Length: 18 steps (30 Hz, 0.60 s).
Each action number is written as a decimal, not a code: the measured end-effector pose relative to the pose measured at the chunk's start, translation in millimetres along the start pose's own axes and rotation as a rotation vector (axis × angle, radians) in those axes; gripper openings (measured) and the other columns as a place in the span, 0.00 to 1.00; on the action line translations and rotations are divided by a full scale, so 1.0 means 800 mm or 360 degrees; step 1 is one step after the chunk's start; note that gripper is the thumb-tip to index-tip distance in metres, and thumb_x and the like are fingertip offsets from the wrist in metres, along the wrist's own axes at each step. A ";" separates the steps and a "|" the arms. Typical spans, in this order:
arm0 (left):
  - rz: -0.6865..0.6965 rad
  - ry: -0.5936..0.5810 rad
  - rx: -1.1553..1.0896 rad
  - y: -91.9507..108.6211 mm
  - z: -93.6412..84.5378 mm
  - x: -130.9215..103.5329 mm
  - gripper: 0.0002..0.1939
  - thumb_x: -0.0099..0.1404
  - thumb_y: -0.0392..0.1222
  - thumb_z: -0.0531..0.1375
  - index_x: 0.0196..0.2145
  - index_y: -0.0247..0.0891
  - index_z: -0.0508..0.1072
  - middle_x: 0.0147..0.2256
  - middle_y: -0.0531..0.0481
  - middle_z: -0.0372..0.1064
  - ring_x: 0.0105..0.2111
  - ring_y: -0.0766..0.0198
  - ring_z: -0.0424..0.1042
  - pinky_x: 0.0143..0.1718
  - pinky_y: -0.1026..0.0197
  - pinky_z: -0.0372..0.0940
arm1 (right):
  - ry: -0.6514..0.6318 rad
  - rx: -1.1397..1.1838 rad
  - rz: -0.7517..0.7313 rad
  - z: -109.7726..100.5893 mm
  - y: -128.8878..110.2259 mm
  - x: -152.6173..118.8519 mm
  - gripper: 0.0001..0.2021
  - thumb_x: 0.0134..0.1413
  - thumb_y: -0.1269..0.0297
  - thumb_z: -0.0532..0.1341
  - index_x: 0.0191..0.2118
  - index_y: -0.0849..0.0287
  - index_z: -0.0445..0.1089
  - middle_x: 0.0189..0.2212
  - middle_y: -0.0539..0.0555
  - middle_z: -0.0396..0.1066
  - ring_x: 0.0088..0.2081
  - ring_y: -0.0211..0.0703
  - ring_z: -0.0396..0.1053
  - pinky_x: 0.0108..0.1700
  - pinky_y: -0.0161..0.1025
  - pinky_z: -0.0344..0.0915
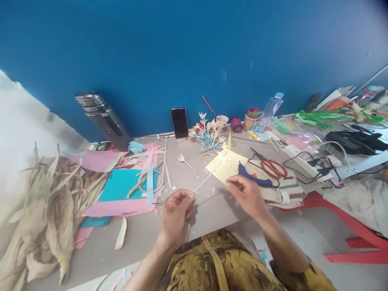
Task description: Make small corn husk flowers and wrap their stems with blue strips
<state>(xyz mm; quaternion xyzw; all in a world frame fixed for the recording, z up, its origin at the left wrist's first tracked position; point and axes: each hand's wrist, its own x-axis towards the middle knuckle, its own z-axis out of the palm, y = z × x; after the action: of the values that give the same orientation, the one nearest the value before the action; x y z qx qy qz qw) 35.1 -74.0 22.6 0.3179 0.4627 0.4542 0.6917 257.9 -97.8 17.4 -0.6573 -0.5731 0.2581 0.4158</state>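
My left hand (pixel 178 210) is closed, its thumb and fingertips pinching the lower end of a thin pale-blue stem (pixel 208 176). The stem slants up to the right, and a small cream flower (pixel 223 154) at its far end is over a sheet of yellow paper (pixel 236 163). Near that sheet's front edge is my right hand (pixel 247 197), thumb and index finger pressed together; anything between them is too small to make out. A blue glue gun (pixel 253 176) lies just beyond the right hand. Behind the paper stands a bunch of similar flowers (pixel 207 135), with one loose flower (pixel 183 159) to its left.
Dried husks (pixel 51 210) and coloured paper (pixel 113 186) cover the left side, near a dark flask (pixel 104 123). A phone (pixel 180 123) leans on the wall. Red-handled scissors (pixel 274 169), a bottle (pixel 271 109) and a power strip (pixel 303 159) with cables are at right.
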 end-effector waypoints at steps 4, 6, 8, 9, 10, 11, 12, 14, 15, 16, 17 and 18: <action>-0.0010 -0.0006 0.0018 0.000 0.000 0.011 0.16 0.52 0.45 0.70 0.26 0.36 0.67 0.19 0.59 0.59 0.15 0.79 0.47 0.16 0.71 0.40 | 0.0258 -0.0982 -0.0209 -0.067 0.062 0.006 0.13 0.56 0.70 0.57 0.45 0.60 0.74 0.44 0.60 0.76 0.46 0.56 0.71 0.49 0.50 0.66; 0.0016 -0.0002 0.0020 0.000 0.004 0.016 0.16 0.52 0.45 0.71 0.26 0.35 0.68 0.20 0.58 0.61 0.16 0.78 0.48 0.17 0.71 0.41 | 0.0116 -0.1329 -0.0266 -0.086 0.081 0.006 0.19 0.52 0.74 0.58 0.50 0.61 0.72 0.49 0.61 0.74 0.50 0.59 0.69 0.51 0.52 0.65; 0.0032 0.0008 0.0024 0.002 0.011 0.021 0.17 0.50 0.45 0.72 0.26 0.35 0.68 0.22 0.56 0.64 0.17 0.78 0.49 0.17 0.72 0.42 | -0.0021 -0.1515 -0.0300 -0.094 0.089 0.007 0.22 0.51 0.75 0.58 0.53 0.61 0.71 0.50 0.61 0.74 0.52 0.61 0.67 0.50 0.52 0.64; 0.0032 0.0009 0.0028 0.003 0.015 0.023 0.17 0.49 0.45 0.72 0.25 0.34 0.68 0.22 0.56 0.64 0.17 0.78 0.49 0.17 0.72 0.43 | -0.0058 -0.1559 -0.0310 -0.095 0.090 0.007 0.21 0.52 0.75 0.59 0.53 0.60 0.71 0.50 0.61 0.74 0.52 0.61 0.67 0.49 0.52 0.64; 0.0031 0.0007 0.0033 0.004 0.020 0.026 0.17 0.49 0.45 0.73 0.25 0.34 0.68 0.22 0.56 0.64 0.17 0.78 0.49 0.17 0.72 0.43 | -0.0073 -0.1584 -0.0316 -0.095 0.090 0.008 0.20 0.53 0.73 0.59 0.53 0.60 0.71 0.50 0.61 0.74 0.51 0.61 0.67 0.48 0.52 0.64; 0.0029 0.0003 0.0039 0.005 0.024 0.028 0.18 0.48 0.45 0.73 0.25 0.34 0.69 0.21 0.56 0.63 0.18 0.78 0.49 0.17 0.72 0.43 | -0.0071 -0.1597 -0.0319 -0.094 0.089 0.010 0.19 0.54 0.72 0.60 0.53 0.58 0.72 0.49 0.61 0.73 0.51 0.61 0.67 0.48 0.52 0.65; 0.0027 -0.0003 0.0045 0.006 0.028 0.030 0.18 0.48 0.45 0.73 0.25 0.34 0.69 0.21 0.56 0.63 0.18 0.78 0.49 0.17 0.72 0.44 | -0.0056 -0.1598 -0.0323 -0.093 0.090 0.012 0.17 0.55 0.71 0.61 0.52 0.57 0.73 0.49 0.61 0.73 0.50 0.61 0.67 0.47 0.52 0.65; 0.0025 -0.0008 0.0054 0.007 0.035 0.034 0.18 0.47 0.45 0.73 0.25 0.34 0.69 0.21 0.56 0.64 0.18 0.78 0.49 0.17 0.72 0.44 | -0.0014 -0.1557 -0.0357 -0.092 0.095 0.017 0.14 0.57 0.68 0.61 0.48 0.56 0.75 0.51 0.61 0.72 0.50 0.62 0.67 0.47 0.53 0.65; 0.0025 -0.0008 0.0055 0.007 0.037 0.036 0.19 0.47 0.45 0.74 0.25 0.34 0.69 0.22 0.55 0.64 0.18 0.78 0.50 0.17 0.72 0.45 | 0.0015 -0.1508 -0.0389 -0.093 0.099 0.019 0.12 0.58 0.68 0.60 0.47 0.56 0.75 0.52 0.61 0.71 0.50 0.62 0.67 0.47 0.53 0.65; 0.0024 -0.0006 0.0052 0.007 0.039 0.038 0.19 0.46 0.45 0.74 0.25 0.34 0.69 0.22 0.55 0.64 0.18 0.78 0.50 0.17 0.72 0.45 | 0.0049 -0.1435 -0.0427 -0.095 0.105 0.020 0.12 0.60 0.67 0.59 0.47 0.56 0.74 0.53 0.62 0.71 0.52 0.62 0.67 0.49 0.54 0.65; 0.0023 -0.0006 0.0046 0.007 0.041 0.040 0.20 0.45 0.46 0.74 0.25 0.34 0.69 0.22 0.55 0.64 0.18 0.78 0.50 0.17 0.72 0.45 | 0.0083 -0.1340 -0.0468 -0.097 0.110 0.020 0.12 0.61 0.67 0.58 0.48 0.57 0.74 0.54 0.62 0.70 0.53 0.62 0.67 0.51 0.55 0.65; 0.0024 -0.0006 0.0038 0.007 0.043 0.042 0.20 0.44 0.46 0.75 0.25 0.34 0.69 0.22 0.55 0.65 0.18 0.78 0.50 0.16 0.72 0.45 | 0.0114 -0.1224 -0.0503 -0.101 0.115 0.020 0.13 0.63 0.66 0.56 0.50 0.57 0.72 0.55 0.62 0.70 0.55 0.62 0.67 0.54 0.56 0.64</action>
<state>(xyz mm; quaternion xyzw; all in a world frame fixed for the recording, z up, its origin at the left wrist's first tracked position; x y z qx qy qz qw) 70.4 -41.4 28.0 0.3305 0.4644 0.4533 0.6853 376.9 -102.5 -15.9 -0.6771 -0.7068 -0.0648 0.1943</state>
